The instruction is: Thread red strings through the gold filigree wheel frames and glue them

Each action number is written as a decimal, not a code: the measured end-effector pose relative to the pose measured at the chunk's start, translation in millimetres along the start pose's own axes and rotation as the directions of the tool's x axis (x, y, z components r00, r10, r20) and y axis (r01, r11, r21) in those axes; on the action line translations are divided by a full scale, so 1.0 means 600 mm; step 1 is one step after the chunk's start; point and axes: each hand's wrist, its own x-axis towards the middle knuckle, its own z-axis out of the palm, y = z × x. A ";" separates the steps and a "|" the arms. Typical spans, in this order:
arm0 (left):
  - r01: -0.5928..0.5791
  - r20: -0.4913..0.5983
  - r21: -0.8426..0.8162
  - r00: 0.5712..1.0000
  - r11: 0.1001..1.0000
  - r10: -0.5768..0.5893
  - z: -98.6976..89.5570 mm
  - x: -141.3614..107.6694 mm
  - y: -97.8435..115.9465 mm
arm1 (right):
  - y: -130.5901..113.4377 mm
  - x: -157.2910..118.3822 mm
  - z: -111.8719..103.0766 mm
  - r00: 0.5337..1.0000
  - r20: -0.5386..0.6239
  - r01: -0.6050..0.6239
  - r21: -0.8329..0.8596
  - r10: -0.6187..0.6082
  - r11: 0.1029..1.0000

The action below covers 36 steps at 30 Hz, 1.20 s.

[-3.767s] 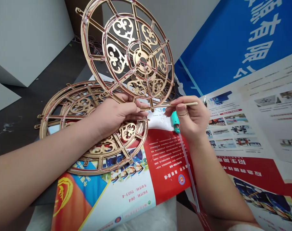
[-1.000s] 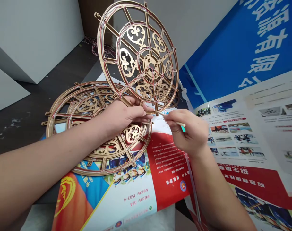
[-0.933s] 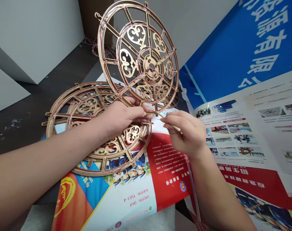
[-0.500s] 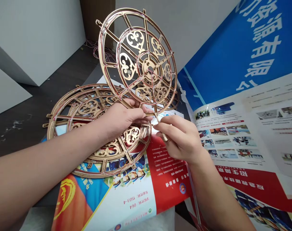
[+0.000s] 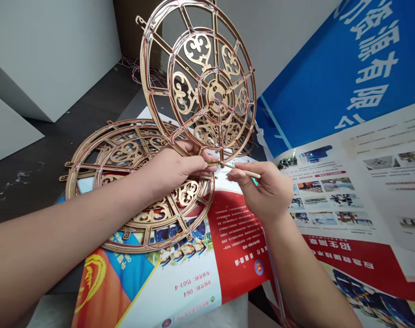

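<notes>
gold openwork disc, likely light, stiff; grip at rim, pinched by left hand; right hand pinches stick.

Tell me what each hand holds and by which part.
The left hand holds the upper gold openwork wheel by its lower rim; the right hand pinches the thin pale stick partway along its length.

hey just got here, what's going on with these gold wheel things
A person is holding up a round gold openwork frame by its lower edge with the left hand. The right hand pinches a thin pale stick, its tip at the frame's lower rim; whether it touches is hard to tell. Similar frames lie below the left forearm, partly over a printed brochure.
</notes>
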 end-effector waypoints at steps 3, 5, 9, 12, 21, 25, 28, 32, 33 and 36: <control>-0.005 -0.005 0.006 1.000 1.000 0.005 0.000 -0.001 0.000 | 0.010 -0.009 0.004 0.995 -0.045 -0.083 0.064 0.086 0.995; -0.005 -0.020 -0.001 1.000 1.000 0.005 -0.001 -0.001 -0.001 | 0.015 -0.011 0.007 0.988 -0.072 -0.128 0.097 0.135 0.987; -0.001 -0.023 -0.004 1.000 1.000 0.001 -0.002 -0.001 -0.003 | 0.015 -0.004 0.010 0.961 -0.151 -0.221 0.088 0.232 0.971; 0.003 -0.008 0.001 1.000 1.000 -0.003 -0.002 -0.001 -0.003 | 0.012 0.002 0.012 0.924 -0.199 -0.314 0.088 0.326 0.945; 0.001 -0.033 -0.038 0.999 0.999 -0.002 0.000 -0.002 -0.001 | 0.006 0.007 0.011 0.859 -0.163 -0.430 0.287 0.486 0.856; -0.006 -0.020 -0.046 1.000 0.999 0.005 0.002 -0.002 0.001 | 0.005 0.006 0.005 0.872 -0.129 -0.429 0.264 0.473 0.864; -0.005 -0.015 -0.035 1.000 0.999 0.005 0.001 -0.001 0.000 | 0.007 0.006 0.002 0.906 -0.141 -0.371 0.191 0.399 0.909; 0.005 -0.012 -0.001 1.000 1.000 -0.005 -0.001 0.000 -0.003 | 0.013 0.006 -0.001 0.939 -0.179 -0.281 0.096 0.294 0.955; 0.010 -0.015 0.002 1.000 1.000 -0.010 -0.001 0.000 -0.003 | 0.014 0.005 -0.002 0.939 -0.171 -0.282 0.115 0.298 0.953; 0.014 -0.032 -0.015 0.999 1.000 -0.015 0.000 0.001 -0.002 | 0.019 0.003 -0.005 0.939 -0.090 -0.306 0.216 0.331 0.927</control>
